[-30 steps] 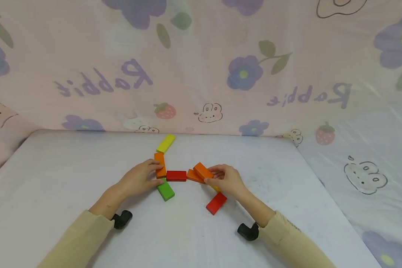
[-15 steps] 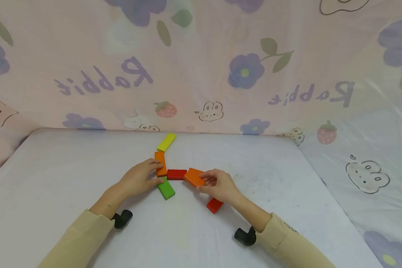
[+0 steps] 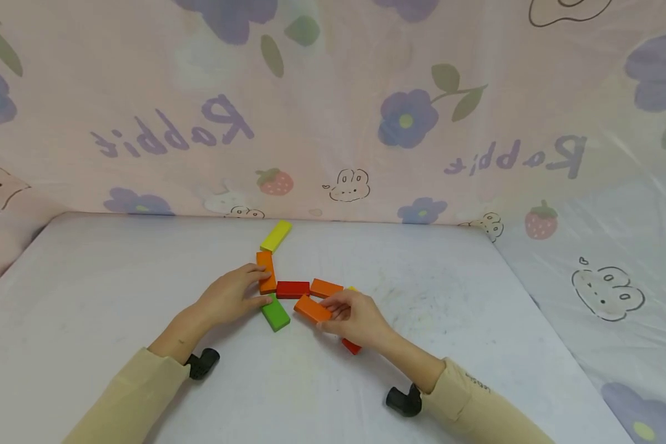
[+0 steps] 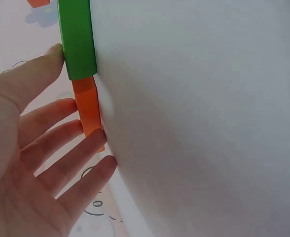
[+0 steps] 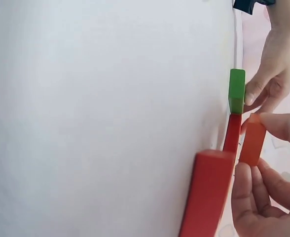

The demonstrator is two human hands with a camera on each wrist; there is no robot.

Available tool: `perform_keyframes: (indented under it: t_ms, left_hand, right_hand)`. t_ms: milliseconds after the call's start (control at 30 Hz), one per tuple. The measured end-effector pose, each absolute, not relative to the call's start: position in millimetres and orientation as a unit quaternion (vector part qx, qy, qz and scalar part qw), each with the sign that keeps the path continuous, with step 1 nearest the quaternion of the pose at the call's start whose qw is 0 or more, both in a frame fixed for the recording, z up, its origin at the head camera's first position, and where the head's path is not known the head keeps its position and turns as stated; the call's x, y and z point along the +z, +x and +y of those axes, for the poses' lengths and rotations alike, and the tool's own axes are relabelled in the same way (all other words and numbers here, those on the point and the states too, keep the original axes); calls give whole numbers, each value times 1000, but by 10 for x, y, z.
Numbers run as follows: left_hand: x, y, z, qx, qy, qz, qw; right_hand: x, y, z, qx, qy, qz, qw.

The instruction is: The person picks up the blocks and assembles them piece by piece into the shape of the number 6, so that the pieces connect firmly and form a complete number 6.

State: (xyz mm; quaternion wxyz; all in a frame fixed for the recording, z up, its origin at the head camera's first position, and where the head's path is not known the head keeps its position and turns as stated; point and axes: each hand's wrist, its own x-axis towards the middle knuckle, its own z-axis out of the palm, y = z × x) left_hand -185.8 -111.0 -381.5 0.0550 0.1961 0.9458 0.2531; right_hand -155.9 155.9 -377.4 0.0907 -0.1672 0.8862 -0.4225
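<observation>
My right hand (image 3: 361, 320) pinches an orange wooden block (image 3: 312, 309) between thumb and fingers. In the head view this block appears just in front of the joint between a flat red block (image 3: 293, 290) and another orange block (image 3: 326, 288). The right wrist view shows the held block upright on its narrow side. My left hand (image 3: 230, 296) lies at the left end of the row, fingers extended. Its thumb touches a green block (image 4: 78, 42), and its fingertips are at an orange block (image 4: 87, 106) beyond.
A yellow block (image 3: 276, 235) forms the far end of the row. Behind my right hand, a second yellow block (image 3: 353, 288) and a red block (image 3: 351, 346) are mostly hidden. The white table (image 3: 144, 265) meets a printed curtain (image 3: 311, 123) at the back.
My right hand has carried the orange block left and toward me, from over the other orange block to the near side of the row. The left hand stays in place.
</observation>
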Motion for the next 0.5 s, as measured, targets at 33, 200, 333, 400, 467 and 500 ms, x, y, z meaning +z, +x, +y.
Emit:
perform_keyframes:
  t_ms: [33, 200, 333, 400, 467, 500]
  left_hand:
    - [-3813, -1857, -1111, 253, 197, 946, 54]
    - [-3815, -1857, -1111, 252, 199, 946, 52]
    - [-3821, -1856, -1114, 255, 199, 945, 50]
    - [-3822, -1854, -1115, 256, 200, 944, 50]
    - [-3822, -1854, -1115, 255, 201, 945, 50]
    - [-3821, -1854, -1114, 255, 200, 945, 50]
  right_hand:
    - [-3775, -1550, 1555, -423, -169, 886, 92]
    - [-3797, -1520, 1526, -427, -168, 883, 100]
    - [-3811, -1497, 1510, -431, -176, 878, 108]
    - [-3808, -1484, 1510, -429, -182, 878, 108]
    - [-3795, -1467, 1508, -422, -185, 880, 110]
    - [-3790, -1460, 1508, -418, -188, 882, 112]
